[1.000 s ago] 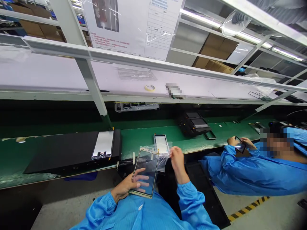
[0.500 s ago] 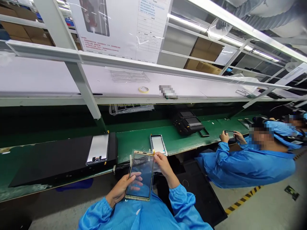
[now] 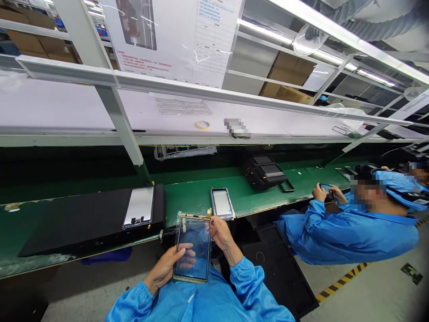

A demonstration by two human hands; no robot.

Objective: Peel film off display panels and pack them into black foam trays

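The panel (image 3: 201,248) is a thin, clear rectangle, held in front of the person's blue smock (image 3: 214,299), short of the counter (image 3: 184,197). A narrow dark border frames it, with paler strips along the top and bottom edges; the top strip carries small dark marks. A small yellow-orange tab (image 3: 209,212) stands up at its upper right corner. The pane has a bluish cast, since the smock shows through, as do the fingers behind it.

The left hand (image 3: 164,267) has its grip closed on the left edge, thumb in front, fingers spread behind. The right hand's (image 3: 221,233) grip pinches the right edge near the tab. A white-faced screen (image 3: 222,203) lies beyond on the counter.
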